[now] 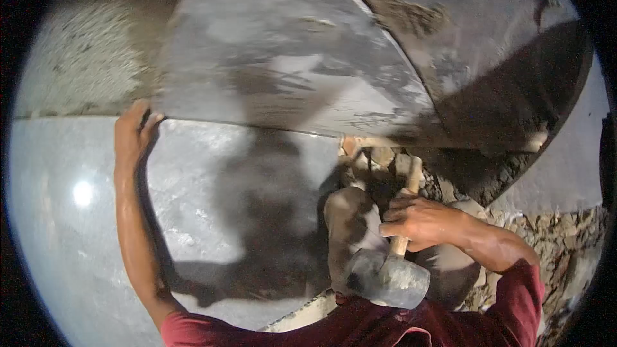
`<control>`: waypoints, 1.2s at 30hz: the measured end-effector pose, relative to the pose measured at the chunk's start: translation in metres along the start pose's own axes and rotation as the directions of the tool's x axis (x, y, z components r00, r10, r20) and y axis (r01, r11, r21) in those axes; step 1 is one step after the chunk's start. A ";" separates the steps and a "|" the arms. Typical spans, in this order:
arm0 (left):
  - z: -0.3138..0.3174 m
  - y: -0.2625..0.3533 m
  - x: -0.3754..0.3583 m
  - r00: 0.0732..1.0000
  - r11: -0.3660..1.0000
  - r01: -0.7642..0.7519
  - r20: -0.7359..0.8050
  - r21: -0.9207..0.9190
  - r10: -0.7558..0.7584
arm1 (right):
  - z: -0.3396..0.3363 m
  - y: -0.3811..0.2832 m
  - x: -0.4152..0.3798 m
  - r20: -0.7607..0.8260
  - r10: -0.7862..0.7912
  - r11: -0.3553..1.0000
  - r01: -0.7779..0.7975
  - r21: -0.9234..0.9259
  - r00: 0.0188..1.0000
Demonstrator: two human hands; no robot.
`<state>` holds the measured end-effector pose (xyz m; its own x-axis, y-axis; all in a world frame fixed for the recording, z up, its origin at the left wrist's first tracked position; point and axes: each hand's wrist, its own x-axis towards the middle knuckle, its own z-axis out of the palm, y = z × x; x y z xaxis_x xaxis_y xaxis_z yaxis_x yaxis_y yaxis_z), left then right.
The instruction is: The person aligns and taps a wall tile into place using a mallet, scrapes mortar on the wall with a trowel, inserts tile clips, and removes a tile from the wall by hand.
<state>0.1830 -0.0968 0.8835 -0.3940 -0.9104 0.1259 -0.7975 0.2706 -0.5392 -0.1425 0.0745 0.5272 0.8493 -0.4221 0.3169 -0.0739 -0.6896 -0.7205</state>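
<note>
My right hand (421, 220) is wrapped around the wooden handle of a rubber mallet (393, 281). The mallet's thick dark head hangs down close to my body, and the handle's end points up and away. At the far edge of a large smooth grey slab (193, 180), my left hand (137, 130) has its fingers bent over the edge, by the seam. Beyond that seam lies another grey slab (283, 45) with a curved right side and dusty, lighter patches.
Rough mortar (90, 58) spreads at the upper left. Broken stones (559, 244) lie to the right, and more rubble is below the gap beside my knee (350, 218). Another dark slab (488, 26) with a curved edge stands at the upper right. Shadows cover part of the surfaces.
</note>
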 end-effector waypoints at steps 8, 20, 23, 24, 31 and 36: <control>-0.004 -0.008 0.002 0.995 0.970 -0.096 -0.040 -0.223 0.089 | 0.001 0.008 0.000 -0.208 0.068 0.973 -0.019 0.231 0.976; -0.021 -0.013 0.004 0.997 0.944 0.058 0.064 -0.325 -0.039 | -0.007 -0.008 -0.002 -0.358 0.087 0.981 -0.018 0.191 0.930; -0.006 -0.016 0.006 0.997 0.948 -0.068 -0.063 -0.312 0.051 | -0.013 -0.024 -0.007 -0.357 0.186 0.966 -0.105 0.234 0.915; -0.006 -0.015 0.005 0.994 0.953 -0.096 -0.082 -0.287 0.076 | -0.014 -0.026 -0.009 -0.336 0.200 0.968 -0.131 0.215 0.921; 0.014 -0.006 -0.001 0.971 0.976 -0.092 -0.235 -0.196 0.045 | -0.001 -0.027 -0.022 -0.356 0.201 0.978 -0.168 0.122 0.913; 0.019 0.004 -0.006 0.969 0.976 0.038 -0.230 -0.214 -0.088 | -0.005 -0.063 -0.021 -0.366 0.169 0.985 -0.148 0.083 0.915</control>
<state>0.1908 -0.0967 0.8651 -0.4169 -0.8343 0.3607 -0.8912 0.2970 -0.3429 -0.1582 0.1233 0.5693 0.5738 -0.7178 0.3943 -0.1555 -0.5681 -0.8081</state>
